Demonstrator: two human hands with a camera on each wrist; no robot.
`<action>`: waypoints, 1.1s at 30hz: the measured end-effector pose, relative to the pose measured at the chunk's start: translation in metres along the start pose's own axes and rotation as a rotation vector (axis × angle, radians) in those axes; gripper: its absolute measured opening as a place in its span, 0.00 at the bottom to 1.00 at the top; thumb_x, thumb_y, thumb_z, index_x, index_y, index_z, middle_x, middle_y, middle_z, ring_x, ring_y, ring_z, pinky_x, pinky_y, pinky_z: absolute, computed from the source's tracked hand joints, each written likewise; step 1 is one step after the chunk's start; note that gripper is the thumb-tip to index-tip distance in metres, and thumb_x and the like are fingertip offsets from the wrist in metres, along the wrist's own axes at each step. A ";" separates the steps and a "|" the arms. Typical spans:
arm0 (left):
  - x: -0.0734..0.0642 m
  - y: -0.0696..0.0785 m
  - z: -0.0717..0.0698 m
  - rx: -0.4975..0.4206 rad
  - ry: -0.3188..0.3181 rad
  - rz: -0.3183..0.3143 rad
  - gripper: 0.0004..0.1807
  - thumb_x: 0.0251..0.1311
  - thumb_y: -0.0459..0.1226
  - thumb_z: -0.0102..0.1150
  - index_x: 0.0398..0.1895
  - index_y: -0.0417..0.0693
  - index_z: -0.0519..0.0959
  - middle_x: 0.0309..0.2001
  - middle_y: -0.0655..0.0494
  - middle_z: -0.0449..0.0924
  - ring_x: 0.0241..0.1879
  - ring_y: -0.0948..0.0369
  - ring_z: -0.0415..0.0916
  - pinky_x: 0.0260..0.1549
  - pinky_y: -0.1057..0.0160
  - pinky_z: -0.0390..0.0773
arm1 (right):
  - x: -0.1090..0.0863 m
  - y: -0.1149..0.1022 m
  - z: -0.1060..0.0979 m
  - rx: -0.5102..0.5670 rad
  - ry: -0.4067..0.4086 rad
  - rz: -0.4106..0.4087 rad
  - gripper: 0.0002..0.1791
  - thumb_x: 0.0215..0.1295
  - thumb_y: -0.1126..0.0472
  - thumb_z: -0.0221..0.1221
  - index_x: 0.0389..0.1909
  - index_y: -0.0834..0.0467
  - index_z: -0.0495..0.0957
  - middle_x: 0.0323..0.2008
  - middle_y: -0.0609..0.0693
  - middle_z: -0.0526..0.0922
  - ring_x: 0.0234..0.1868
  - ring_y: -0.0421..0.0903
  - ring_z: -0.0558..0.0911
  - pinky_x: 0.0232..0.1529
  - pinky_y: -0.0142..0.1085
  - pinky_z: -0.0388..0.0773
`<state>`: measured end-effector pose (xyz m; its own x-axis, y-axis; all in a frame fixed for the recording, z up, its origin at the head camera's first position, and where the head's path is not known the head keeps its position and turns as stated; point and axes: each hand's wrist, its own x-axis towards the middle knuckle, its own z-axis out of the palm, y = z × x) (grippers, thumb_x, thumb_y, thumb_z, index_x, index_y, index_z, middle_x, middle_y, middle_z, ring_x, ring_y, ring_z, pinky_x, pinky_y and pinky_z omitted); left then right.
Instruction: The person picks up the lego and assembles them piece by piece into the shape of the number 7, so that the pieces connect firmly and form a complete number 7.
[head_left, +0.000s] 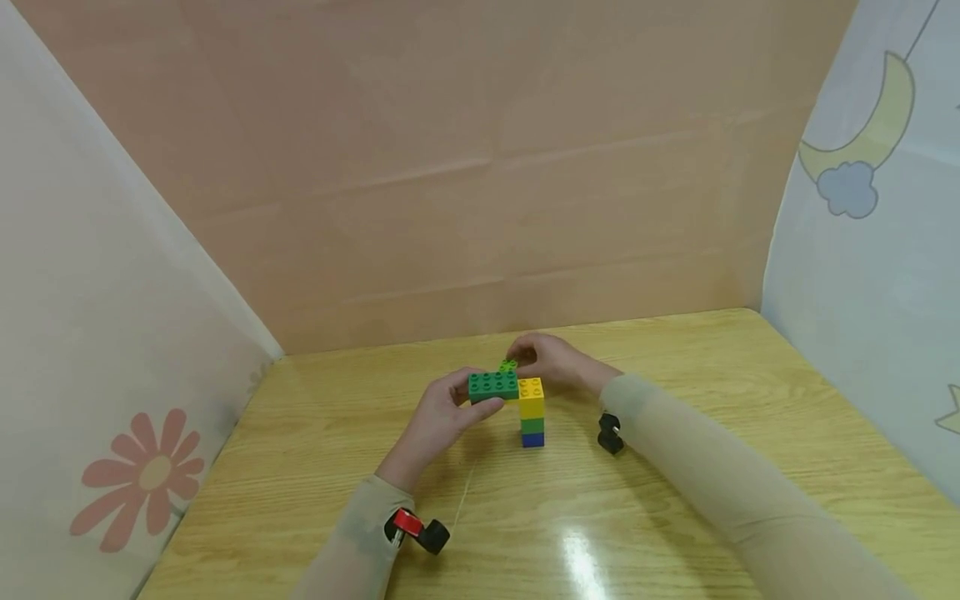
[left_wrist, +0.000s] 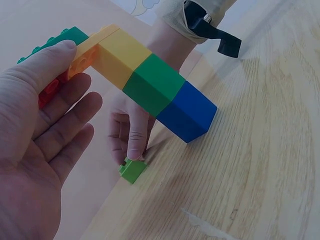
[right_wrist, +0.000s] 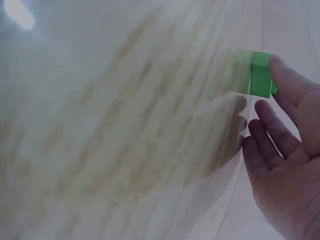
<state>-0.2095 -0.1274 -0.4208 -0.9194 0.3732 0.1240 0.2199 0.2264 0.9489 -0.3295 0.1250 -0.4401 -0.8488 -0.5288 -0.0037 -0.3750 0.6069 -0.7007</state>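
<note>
A joined structure of toy building bricks stands out at the middle of the head view. Its column has a yellow brick (head_left: 532, 408), a green brick (head_left: 532, 426) and a blue brick (head_left: 533, 439) at the bottom. Sideways from the top juts a dark green brick (head_left: 493, 385), with part of a red brick (left_wrist: 47, 95) under it in the left wrist view. My left hand (head_left: 438, 414) pinches this jutting part between thumb and fingers. Behind the column, my right hand (head_left: 555, 360) pinches a small light green brick (left_wrist: 132, 171) close over the table, thumb on its studded side.
The wooden table (head_left: 337, 467) ends at a plain brown backdrop (head_left: 480, 208). Pale panels with a flower (head_left: 153, 475) and a moon (head_left: 888, 117) flank it. Black camera mounts sit on both wrists, the left mount (head_left: 416, 531) with a red part.
</note>
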 end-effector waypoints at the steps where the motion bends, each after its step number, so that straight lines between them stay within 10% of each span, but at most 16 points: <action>1: 0.000 0.000 0.000 0.006 0.002 -0.001 0.18 0.73 0.46 0.75 0.61 0.53 0.86 0.52 0.58 0.91 0.60 0.54 0.83 0.60 0.52 0.83 | 0.000 0.000 0.001 -0.006 -0.001 -0.004 0.16 0.77 0.64 0.70 0.62 0.58 0.85 0.56 0.50 0.87 0.56 0.49 0.84 0.66 0.50 0.81; 33: 0.008 -0.004 -0.002 -0.007 0.006 -0.024 0.19 0.72 0.49 0.75 0.62 0.57 0.86 0.55 0.60 0.89 0.63 0.55 0.82 0.63 0.50 0.82 | -0.033 0.017 -0.013 -0.007 0.021 0.039 0.21 0.78 0.59 0.70 0.67 0.56 0.84 0.64 0.52 0.85 0.65 0.54 0.82 0.72 0.56 0.75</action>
<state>-0.2179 -0.1270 -0.4230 -0.9265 0.3620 0.1027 0.1953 0.2294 0.9535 -0.3124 0.1599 -0.4427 -0.8702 -0.4924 -0.0159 -0.3442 0.6307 -0.6955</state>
